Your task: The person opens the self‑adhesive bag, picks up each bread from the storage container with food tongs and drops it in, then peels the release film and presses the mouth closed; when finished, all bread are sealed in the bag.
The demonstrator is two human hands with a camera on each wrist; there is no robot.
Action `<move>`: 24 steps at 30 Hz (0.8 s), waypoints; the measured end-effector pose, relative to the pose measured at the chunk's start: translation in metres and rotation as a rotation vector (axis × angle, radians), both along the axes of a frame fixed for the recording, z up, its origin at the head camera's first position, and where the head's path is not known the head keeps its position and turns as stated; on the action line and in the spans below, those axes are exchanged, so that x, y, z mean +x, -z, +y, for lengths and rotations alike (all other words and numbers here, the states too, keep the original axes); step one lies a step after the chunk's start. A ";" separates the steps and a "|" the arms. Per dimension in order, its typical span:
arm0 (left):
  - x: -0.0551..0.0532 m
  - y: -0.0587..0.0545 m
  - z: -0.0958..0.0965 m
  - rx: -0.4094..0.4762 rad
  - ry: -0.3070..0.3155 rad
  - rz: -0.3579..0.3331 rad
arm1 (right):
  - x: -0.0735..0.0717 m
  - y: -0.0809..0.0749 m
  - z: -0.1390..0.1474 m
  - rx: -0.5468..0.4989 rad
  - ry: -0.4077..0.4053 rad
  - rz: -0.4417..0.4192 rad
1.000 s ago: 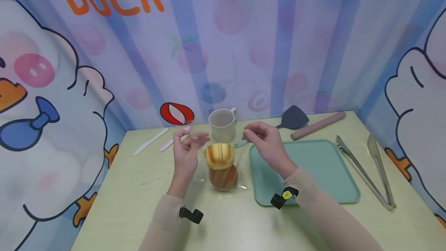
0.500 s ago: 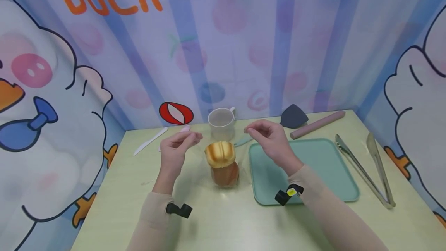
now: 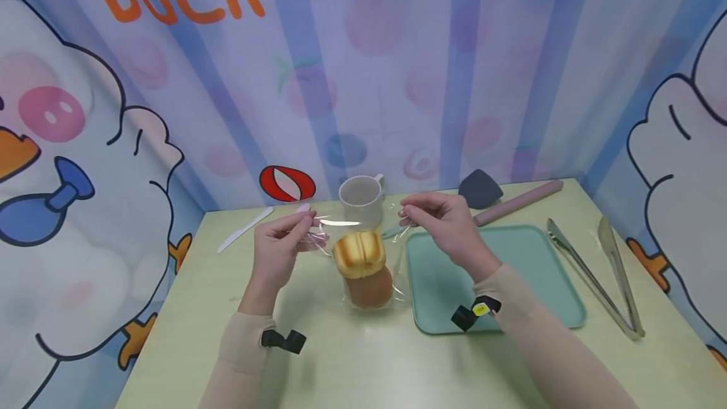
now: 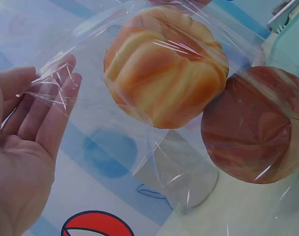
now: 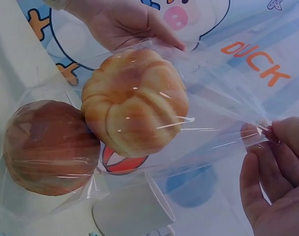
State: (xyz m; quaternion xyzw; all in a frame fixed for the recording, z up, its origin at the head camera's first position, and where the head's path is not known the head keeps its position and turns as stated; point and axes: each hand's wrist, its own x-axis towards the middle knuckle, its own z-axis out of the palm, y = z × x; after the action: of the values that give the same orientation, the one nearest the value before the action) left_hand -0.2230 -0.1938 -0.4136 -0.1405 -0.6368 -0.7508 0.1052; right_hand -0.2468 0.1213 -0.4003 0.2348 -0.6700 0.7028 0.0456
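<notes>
A clear plastic bag (image 5: 208,132) holds two bread rolls, a golden scored roll (image 3: 359,254) above and a round brown bun (image 3: 369,289) below it. My left hand (image 3: 278,245) pinches one upper corner of the bag between thumb and fingers, as the left wrist view shows with the crinkled film (image 4: 53,86). On the other side my right hand (image 3: 445,229) pinches the opposite corner. Between the two hands the bag's upper edge is stretched wide, and the rolls hang within the film, the brown bun (image 5: 51,147) lowest.
Behind the bag stands a white mug (image 3: 361,201). To the right lies a green tray (image 3: 511,276), with metal tongs (image 3: 602,289) beyond it. A dark spatula (image 3: 479,189) and a pink rolling pin (image 3: 519,203) are at the back. A white plastic knife (image 3: 245,230) lies at left.
My left hand has moved left, away from the rolls, and its fingers have closed on the bag's corner. My right hand has shifted slightly right. The bag's top is now spread between them.
</notes>
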 end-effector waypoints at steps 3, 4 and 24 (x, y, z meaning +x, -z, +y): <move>0.000 0.000 0.001 0.057 0.028 0.001 | 0.000 -0.001 0.000 -0.008 -0.009 -0.001; -0.001 0.001 0.001 0.071 0.037 0.003 | 0.001 -0.001 0.001 -0.005 -0.012 0.002; 0.000 -0.003 -0.001 0.202 0.259 0.110 | 0.004 -0.004 0.013 -0.009 -0.157 0.114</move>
State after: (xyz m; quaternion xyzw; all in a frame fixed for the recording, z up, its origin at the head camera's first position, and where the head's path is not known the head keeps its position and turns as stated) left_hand -0.2227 -0.1948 -0.4104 -0.2509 -0.5279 -0.8095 0.0556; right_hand -0.2426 0.1347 -0.3966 0.3259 -0.6426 0.6928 0.0294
